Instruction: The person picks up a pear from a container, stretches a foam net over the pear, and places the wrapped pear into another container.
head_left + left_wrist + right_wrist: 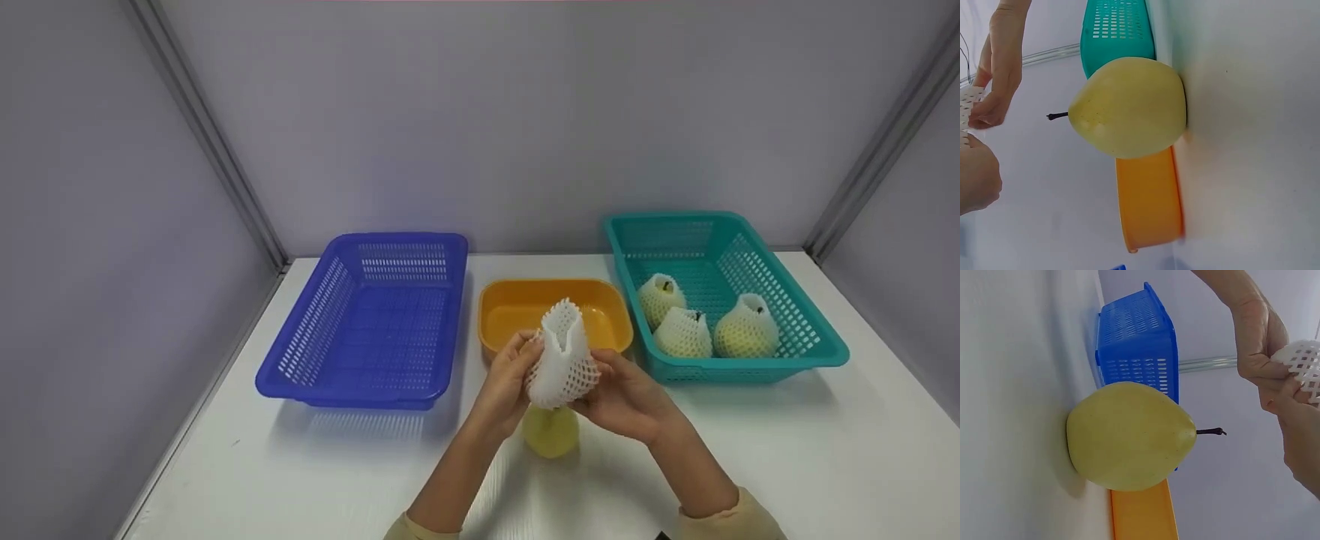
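Note:
Both hands hold a white foam net sleeve (562, 367) up in front of the body, its upper end gaping. The left hand (510, 386) pinches its left side, and the right hand (626, 394) grips the right side. Below them a bare yellow pear (551, 435) stands upright on the table, its top overlapped by the net in the head view. Both wrist views show this pear (1131, 109) whole, with a dark stem and nothing around it. Part of the net (1304, 368) shows between the fingers in the right wrist view.
An orange basin (517, 300) stands just beyond the hands. To the left is a blue basket (360, 397) with nothing visible in it. On the right, a teal basket (810, 360) holds three pears (746, 330) in foam nets. Grey walls enclose the white table (240, 480).

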The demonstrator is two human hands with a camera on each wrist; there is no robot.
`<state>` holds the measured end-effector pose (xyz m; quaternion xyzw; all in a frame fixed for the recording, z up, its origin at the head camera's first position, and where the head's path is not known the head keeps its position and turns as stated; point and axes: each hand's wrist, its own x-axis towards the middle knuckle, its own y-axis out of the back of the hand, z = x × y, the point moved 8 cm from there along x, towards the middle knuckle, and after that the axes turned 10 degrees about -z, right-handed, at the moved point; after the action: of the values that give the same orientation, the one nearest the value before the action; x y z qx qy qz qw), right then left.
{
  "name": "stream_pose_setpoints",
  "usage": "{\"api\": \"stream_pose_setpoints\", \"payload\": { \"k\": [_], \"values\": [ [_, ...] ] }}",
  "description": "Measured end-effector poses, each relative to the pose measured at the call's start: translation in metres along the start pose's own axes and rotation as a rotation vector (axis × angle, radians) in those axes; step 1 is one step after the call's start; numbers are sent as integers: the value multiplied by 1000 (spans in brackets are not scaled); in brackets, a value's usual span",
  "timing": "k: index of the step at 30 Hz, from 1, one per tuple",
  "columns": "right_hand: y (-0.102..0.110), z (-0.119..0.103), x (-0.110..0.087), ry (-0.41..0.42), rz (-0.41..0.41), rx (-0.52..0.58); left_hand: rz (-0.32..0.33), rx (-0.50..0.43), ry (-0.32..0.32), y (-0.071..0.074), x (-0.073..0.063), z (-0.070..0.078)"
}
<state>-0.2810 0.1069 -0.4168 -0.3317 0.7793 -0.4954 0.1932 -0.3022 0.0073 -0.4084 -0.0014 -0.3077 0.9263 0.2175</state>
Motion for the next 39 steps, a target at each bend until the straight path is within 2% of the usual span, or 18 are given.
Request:
{"api": "stream_pose_setpoints", "payload": {
  "k": [4, 9, 13, 17, 23, 32, 39],
  "values": [
    [2, -7, -3, 65, -23, 13, 36, 38, 8, 7, -1, -2],
    [13, -11, -8, 43, -16, -75, 120, 111, 41, 24, -2, -9],
    [29, -7, -12, 3, 62, -169, 209, 191, 87, 40, -6, -20],
    [48, 1, -16, -31, 175, -219, 265, 292, 118, 51, -11, -34],
    [71, 12, -19, -41, 287, -200, 284, 459, 144, 61, -15, -48],
    [96, 25, -23, -25, 487, -180, 279, 533, 157, 73, -19, -57],
    [107, 29, -24, -23, 532, -192, 289, 598, 232, 83, -24, -66]
  ]
}}
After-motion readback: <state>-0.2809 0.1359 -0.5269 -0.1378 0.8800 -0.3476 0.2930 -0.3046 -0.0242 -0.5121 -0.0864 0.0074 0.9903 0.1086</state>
